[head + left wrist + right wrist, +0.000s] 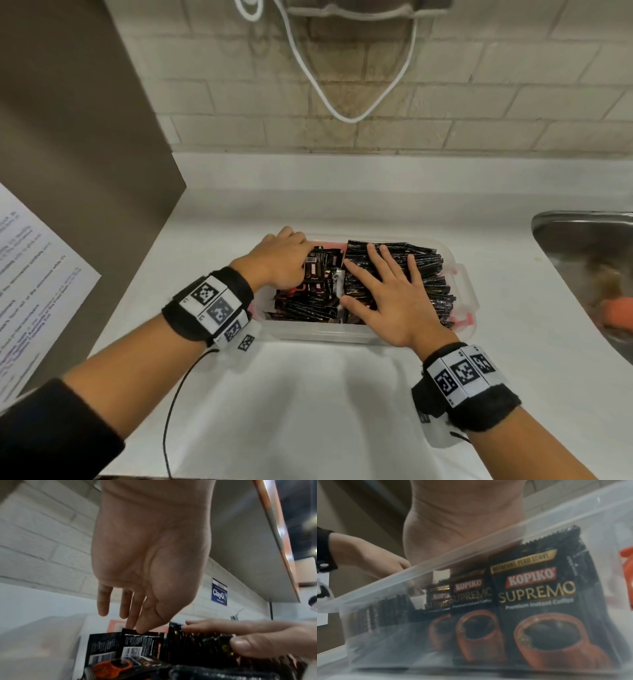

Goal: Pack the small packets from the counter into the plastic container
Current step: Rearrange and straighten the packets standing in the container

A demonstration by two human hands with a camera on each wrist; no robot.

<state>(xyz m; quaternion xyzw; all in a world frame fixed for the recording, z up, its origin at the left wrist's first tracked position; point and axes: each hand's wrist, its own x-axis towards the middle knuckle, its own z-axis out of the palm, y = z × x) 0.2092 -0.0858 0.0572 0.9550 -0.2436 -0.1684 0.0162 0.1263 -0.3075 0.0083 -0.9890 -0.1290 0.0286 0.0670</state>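
Observation:
A clear plastic container [322, 334] stands on the white counter, packed with black coffee packets. One row [431, 274] stands upright on its right side, and looser packets [308, 301] fill the left. My right hand [373, 274] lies flat, fingers spread, pressing on the upright row. My left hand [305, 263] reaches into the left side. There its thumb and fingers [137, 630] pinch the top edge of one packet [142, 646]. Through the container wall [436, 561] the right wrist view shows the packet fronts [536, 601].
A steel sink [582, 240] with an orange item [616, 311] lies at the right. A printed sheet [30, 274] hangs on a brown panel [85, 137] at the left. A white cord [342, 116] loops on the tiled wall. The container has an orange latch [466, 320].

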